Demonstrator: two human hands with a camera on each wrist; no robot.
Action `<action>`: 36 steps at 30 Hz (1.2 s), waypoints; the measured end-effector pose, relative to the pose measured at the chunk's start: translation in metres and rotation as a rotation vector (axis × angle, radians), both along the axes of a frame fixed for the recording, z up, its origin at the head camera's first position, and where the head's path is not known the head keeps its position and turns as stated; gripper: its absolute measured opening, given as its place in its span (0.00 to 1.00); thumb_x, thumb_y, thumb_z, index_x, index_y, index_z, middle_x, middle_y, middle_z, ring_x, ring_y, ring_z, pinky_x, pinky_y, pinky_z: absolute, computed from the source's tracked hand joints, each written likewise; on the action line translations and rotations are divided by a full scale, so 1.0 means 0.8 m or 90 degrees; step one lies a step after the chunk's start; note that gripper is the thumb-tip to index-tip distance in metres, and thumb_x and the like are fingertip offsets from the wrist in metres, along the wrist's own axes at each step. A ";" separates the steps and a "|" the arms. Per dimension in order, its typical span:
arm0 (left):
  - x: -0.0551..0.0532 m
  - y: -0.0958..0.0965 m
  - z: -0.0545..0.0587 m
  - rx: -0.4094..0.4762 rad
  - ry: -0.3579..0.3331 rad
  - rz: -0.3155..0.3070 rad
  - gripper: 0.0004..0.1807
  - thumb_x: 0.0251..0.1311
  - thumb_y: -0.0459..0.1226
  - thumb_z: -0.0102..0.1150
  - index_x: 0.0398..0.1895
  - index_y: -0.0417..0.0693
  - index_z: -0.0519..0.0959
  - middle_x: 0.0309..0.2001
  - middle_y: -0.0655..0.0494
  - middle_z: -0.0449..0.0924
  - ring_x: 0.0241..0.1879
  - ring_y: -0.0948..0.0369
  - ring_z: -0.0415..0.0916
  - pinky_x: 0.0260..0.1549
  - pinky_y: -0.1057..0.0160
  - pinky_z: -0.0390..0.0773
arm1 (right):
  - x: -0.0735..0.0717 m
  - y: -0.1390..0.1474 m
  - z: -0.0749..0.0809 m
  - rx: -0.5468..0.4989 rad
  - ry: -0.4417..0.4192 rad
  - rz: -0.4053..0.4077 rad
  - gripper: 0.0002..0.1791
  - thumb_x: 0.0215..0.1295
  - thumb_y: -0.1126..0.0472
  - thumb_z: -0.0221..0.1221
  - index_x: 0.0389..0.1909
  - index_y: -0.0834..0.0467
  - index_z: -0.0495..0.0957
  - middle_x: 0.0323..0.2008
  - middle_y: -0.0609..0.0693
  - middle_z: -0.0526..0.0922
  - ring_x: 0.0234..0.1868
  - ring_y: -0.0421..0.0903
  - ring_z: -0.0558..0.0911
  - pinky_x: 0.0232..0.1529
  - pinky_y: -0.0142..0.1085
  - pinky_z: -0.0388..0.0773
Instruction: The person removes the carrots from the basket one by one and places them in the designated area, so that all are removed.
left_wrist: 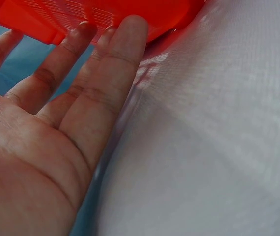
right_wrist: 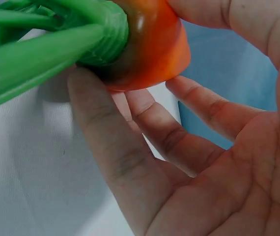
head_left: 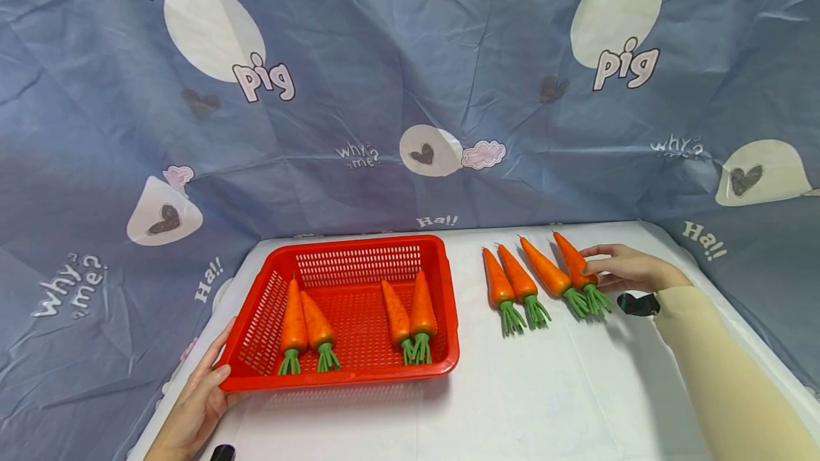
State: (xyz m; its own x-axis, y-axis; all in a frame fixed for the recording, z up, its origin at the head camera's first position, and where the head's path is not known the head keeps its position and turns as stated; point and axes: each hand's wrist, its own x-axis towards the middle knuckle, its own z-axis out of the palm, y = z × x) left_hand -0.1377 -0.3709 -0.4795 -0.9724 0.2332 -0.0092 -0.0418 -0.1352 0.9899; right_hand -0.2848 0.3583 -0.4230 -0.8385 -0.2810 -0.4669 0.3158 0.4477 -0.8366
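Note:
At the right of the head view my right hand [head_left: 624, 267] pinches the rightmost orange carrot [head_left: 569, 256] at its thick end. In the right wrist view the thumb lies on one side of that carrot [right_wrist: 157, 44] and fingertips meet it from below, near its green stems [right_wrist: 46, 44]. A red plastic basket [head_left: 346, 378] stands at left, one pair of carrots [head_left: 294, 322] on its left side and another pair [head_left: 423, 308] on its right. My left hand [head_left: 198, 393] touches the basket's front left corner with fairly straight fingers, the fingertips at its wall in the left wrist view.
Beside the held carrot, three more carrots [head_left: 543, 267] lie in a row on the white tabletop [head_left: 512, 397], stems toward me. A blue printed cloth [head_left: 359, 91] hangs behind and along the sides. The basket's perforated walls rise around its carrots.

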 end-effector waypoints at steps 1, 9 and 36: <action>0.000 0.000 0.000 0.001 0.000 0.001 0.35 0.78 0.37 0.34 0.82 0.69 0.39 0.67 0.78 0.64 0.59 0.70 0.77 0.51 0.60 0.83 | 0.000 0.000 0.000 0.002 0.002 0.002 0.42 0.72 0.53 0.56 0.76 0.68 0.46 0.48 0.51 0.80 0.43 0.42 0.83 0.51 0.39 0.83; -0.001 -0.002 -0.001 0.018 0.013 -0.012 0.34 0.78 0.36 0.32 0.82 0.68 0.39 0.67 0.78 0.64 0.60 0.70 0.77 0.52 0.61 0.82 | -0.001 0.008 0.004 0.015 0.029 0.006 0.43 0.70 0.56 0.58 0.77 0.68 0.48 0.61 0.60 0.75 0.49 0.45 0.84 0.55 0.42 0.82; -0.001 0.001 0.000 0.006 0.003 0.004 0.34 0.78 0.37 0.33 0.82 0.68 0.40 0.67 0.77 0.62 0.59 0.69 0.77 0.52 0.62 0.82 | -0.003 -0.008 -0.016 -0.019 -0.005 -0.008 0.42 0.72 0.56 0.57 0.76 0.70 0.46 0.30 0.46 0.81 0.27 0.38 0.77 0.46 0.37 0.84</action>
